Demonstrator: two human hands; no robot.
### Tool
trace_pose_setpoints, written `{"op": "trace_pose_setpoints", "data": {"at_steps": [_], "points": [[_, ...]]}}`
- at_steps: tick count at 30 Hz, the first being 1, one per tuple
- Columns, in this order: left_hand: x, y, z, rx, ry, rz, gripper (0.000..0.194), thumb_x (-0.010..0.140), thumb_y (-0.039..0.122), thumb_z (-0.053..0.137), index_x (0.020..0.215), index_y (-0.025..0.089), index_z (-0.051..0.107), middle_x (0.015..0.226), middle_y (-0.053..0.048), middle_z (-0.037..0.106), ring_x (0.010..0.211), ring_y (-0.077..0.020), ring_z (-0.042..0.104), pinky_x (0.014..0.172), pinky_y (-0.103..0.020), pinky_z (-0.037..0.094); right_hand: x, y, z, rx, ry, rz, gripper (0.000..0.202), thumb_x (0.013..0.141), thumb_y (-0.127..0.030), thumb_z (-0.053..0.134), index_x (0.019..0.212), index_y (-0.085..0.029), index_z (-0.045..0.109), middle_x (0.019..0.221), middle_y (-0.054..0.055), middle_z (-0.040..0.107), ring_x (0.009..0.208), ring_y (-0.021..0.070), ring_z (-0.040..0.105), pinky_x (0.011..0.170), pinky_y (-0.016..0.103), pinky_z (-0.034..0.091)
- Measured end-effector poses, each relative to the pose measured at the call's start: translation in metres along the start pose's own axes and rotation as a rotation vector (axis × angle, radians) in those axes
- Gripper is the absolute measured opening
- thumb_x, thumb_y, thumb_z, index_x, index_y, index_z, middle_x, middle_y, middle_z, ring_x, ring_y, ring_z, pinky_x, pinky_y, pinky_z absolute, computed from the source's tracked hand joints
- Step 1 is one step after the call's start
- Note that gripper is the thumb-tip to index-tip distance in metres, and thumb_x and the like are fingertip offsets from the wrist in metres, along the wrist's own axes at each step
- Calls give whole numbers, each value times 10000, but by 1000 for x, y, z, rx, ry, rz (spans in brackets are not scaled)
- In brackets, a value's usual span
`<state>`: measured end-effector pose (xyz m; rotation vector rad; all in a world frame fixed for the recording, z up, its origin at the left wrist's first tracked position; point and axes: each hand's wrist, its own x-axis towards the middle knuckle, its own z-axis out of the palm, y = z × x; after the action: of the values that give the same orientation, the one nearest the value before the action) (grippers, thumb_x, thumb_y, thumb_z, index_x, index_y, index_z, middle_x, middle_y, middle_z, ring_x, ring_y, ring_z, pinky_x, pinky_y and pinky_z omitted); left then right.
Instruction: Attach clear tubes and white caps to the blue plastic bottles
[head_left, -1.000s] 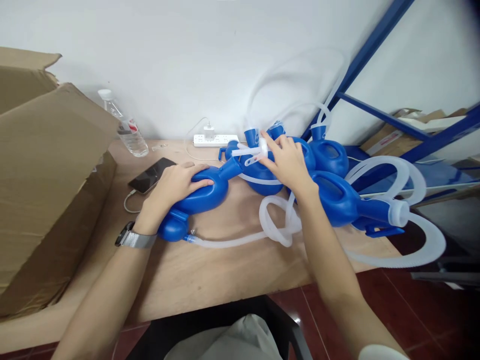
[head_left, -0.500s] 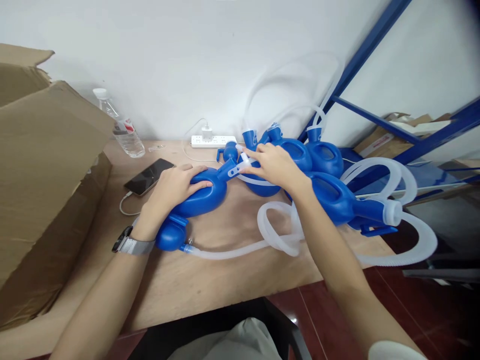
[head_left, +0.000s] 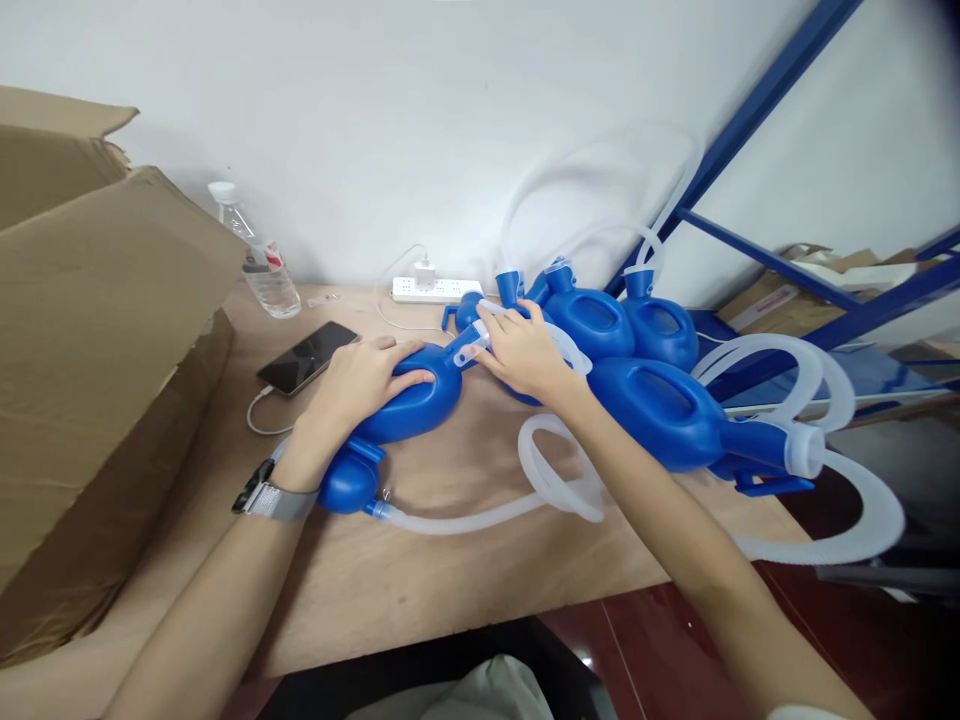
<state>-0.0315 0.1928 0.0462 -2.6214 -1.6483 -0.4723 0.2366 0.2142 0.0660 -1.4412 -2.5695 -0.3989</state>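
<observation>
My left hand [head_left: 356, 382] lies over a blue plastic urinal bottle [head_left: 431, 408], its thumb along the handle opening and its fingers wrapped round the body. At the bottle's neck is a whitish translucent cap [head_left: 471, 344]. My right hand [head_left: 527, 350] closes its fingers on this cap and hides part of it. Below my left wrist lies a rounded blue piece [head_left: 349, 482] joined to a clear tube [head_left: 465, 522], which runs right and coils beside my right forearm.
Several more blue bottles [head_left: 645, 415] with long hoses crowd the table's right side. An open cardboard box [head_left: 112, 350] stands at left. Behind are a water bottle [head_left: 274, 290], a phone [head_left: 307, 357] and a power strip [head_left: 450, 291]. A blue metal rack [head_left: 750, 140] rises at right.
My right hand has closed in on the cap and now covers more of it. My left hand keeps its hold on the bottle. The whole view has shifted slightly.
</observation>
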Motion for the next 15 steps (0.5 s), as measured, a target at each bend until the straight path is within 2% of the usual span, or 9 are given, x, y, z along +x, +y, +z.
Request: {"op": "trace_pose_setpoints", "data": {"at_steps": [4,7,11,15], "points": [[-1,0,0,8,1,-2,539,1060,646,569,1466,324,717,1367,-133,779,1155,-384,769,868,-413,564,12,-12,-4,39,-34,113,748,1118,-685,391,1344,-28,669,1285,298,770,1274,447,697,1066,527,490],[0,-1,1,10,-3,-8,542,1059,652,571,1467,325,715,1352,-130,784,1139,-386,773,855,-411,558,17,-16,-10,55,-48,153,744,1058,-775,471,1208,-84,702,1185,268,789,1150,439,740,953,483,537],[1,0,0,5,-12,-17,533,1058,639,589,1469,324,716,1362,-127,783,1165,-383,768,880,-406,554,20,-18,-19,53,-108,171,690,1047,-741,552,1210,-88,698,1164,244,793,1103,417,758,911,455,557],[0,3,-3,6,-22,-34,547,1050,642,608,1479,319,711,1371,-131,781,1172,-391,767,869,-408,556,21,-12,-26,59,-136,94,696,1066,-713,546,1306,-74,683,1257,261,771,1202,434,739,992,499,572]]}}
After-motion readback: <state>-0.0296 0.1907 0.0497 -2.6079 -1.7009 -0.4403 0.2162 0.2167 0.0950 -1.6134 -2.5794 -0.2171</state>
